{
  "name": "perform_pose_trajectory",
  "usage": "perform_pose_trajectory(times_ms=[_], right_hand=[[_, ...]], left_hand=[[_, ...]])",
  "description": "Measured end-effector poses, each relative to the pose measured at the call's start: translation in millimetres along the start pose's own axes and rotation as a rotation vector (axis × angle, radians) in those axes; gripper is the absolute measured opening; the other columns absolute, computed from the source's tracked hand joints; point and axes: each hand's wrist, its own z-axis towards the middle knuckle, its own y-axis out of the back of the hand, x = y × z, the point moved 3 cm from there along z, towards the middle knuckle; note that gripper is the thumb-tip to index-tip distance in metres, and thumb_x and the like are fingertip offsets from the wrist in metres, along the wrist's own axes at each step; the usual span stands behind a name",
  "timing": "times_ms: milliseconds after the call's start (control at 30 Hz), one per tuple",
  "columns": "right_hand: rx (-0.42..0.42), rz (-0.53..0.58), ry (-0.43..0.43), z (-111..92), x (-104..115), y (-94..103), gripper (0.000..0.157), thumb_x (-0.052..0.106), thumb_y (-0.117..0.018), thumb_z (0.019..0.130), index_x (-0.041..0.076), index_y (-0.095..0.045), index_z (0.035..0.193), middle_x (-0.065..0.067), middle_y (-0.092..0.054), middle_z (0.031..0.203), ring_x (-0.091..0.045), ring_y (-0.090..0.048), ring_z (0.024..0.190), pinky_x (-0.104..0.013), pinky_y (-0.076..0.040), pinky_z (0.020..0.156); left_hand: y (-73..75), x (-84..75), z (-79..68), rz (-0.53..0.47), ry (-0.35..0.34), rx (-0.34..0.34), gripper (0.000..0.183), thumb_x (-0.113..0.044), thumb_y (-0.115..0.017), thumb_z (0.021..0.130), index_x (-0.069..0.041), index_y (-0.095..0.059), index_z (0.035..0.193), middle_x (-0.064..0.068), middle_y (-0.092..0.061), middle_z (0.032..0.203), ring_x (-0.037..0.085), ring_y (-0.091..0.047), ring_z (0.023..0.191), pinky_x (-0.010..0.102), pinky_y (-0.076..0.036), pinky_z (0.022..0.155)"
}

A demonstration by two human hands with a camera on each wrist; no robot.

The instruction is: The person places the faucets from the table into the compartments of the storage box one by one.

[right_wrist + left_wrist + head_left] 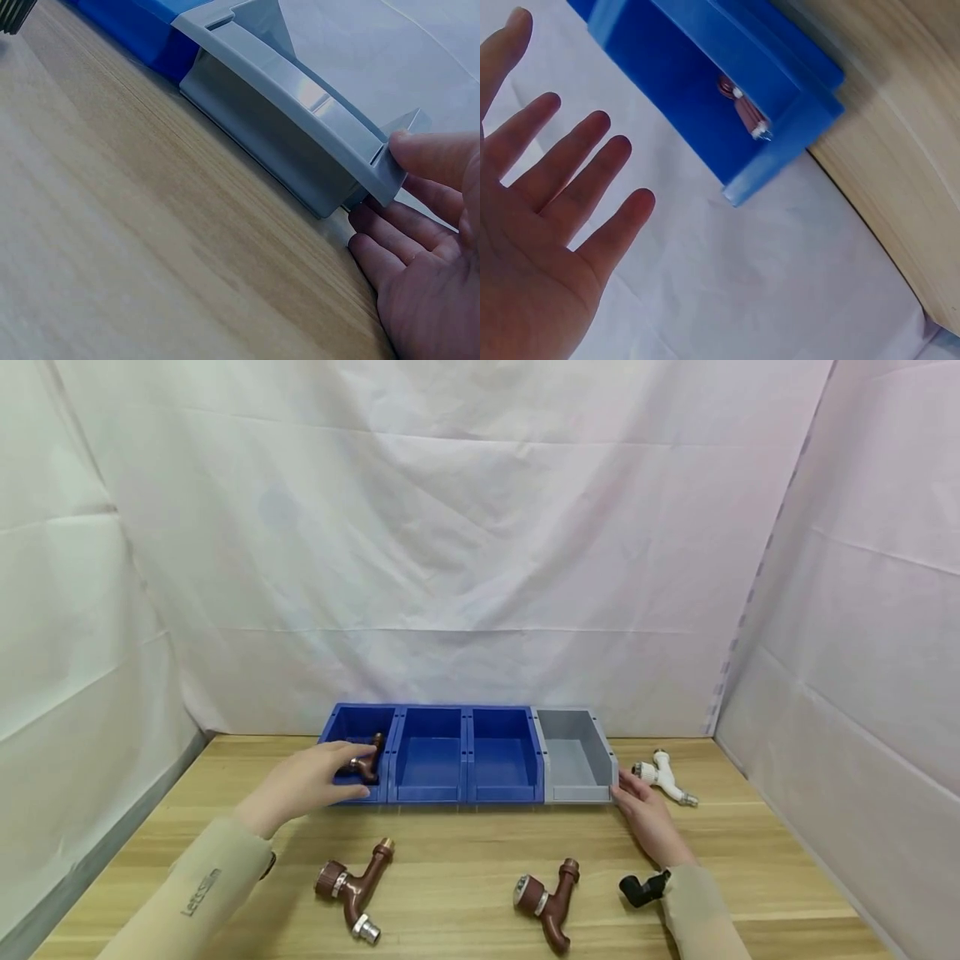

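My left hand (311, 777) is over the front of the leftmost blue bin (333, 718), fingers spread in the left wrist view and holding nothing. Inside that bin lies a brown tap (367, 766), partly hidden by the hand. At the other end of the row, my right hand (647, 814) grips the front right corner of the grey bin (577, 793). Its thumb (420, 150) lies on the rim while the other fingers are below the corner. Just beyond that hand, a white tap (663, 775) lies on the table.
Two more blue bins (429, 793) stand between the end bins. Nearer on the wooden table (442, 877) lie a brown tap with a metal spout end (360, 893), another brown tap (551, 906) and a black elbow-shaped piece (643, 889) beside the right sleeve. White cloth (465, 543) hangs behind.
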Motion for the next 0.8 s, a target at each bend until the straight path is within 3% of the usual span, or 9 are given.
perform_pose_trajectory(times_ms=[333,533,667,800], right_hand=[[-0.006,0.028,0.013,-1.6,1.5,-2.1,0.057,0.01,-0.048,0.09,-0.007,-0.018,0.136,-0.026,-0.023,0.136,-0.025,-0.033,0.122,-0.015,-0.037,0.087],[-0.004,0.036,0.005,-1.4,2.2,-2.0,0.057,0.01,-0.049,0.09,-0.007,-0.018,0.136,-0.026,-0.023,0.137,-0.031,-0.027,0.124,-0.015,-0.036,0.087],[-0.007,0.034,0.006,-0.9,3.0,-1.7,0.059,0.011,-0.049,0.091,-0.008,-0.017,0.136,-0.026,-0.022,0.137,-0.034,-0.023,0.125,-0.015,-0.036,0.087],[-0.007,0.023,-0.012,-0.4,0.2,-1.7,0.06,0.013,-0.049,0.09,-0.007,-0.016,0.137,-0.024,-0.021,0.138,-0.034,-0.022,0.126,-0.014,-0.035,0.087]], left_hand=[[-12.6,-29.1,-32.2,0.032,-0.06,-0.026,0.069,-0.068,-0.047,0.073,-0.026,-0.048,0.127,-0.001,-0.052,0.121,0.02,-0.049,0.108,0.042,-0.041,0.086],[-21.0,-44.6,-49.9,0.084,-0.123,-0.049,0.062,-0.062,-0.057,0.071,-0.025,-0.054,0.121,-0.002,-0.055,0.115,0.018,-0.052,0.103,0.04,-0.043,0.081],[-24.7,-53.9,-57.0,0.107,-0.162,-0.068,0.065,-0.067,-0.054,0.068,-0.024,-0.057,0.117,-0.003,-0.058,0.109,0.017,-0.054,0.098,0.039,-0.044,0.078],[-30.0,-59.8,-64.3,0.112,-0.15,-0.03,0.069,-0.07,-0.053,0.066,-0.024,-0.057,0.117,-0.001,-0.059,0.107,0.019,-0.054,0.097,0.044,-0.041,0.081]])
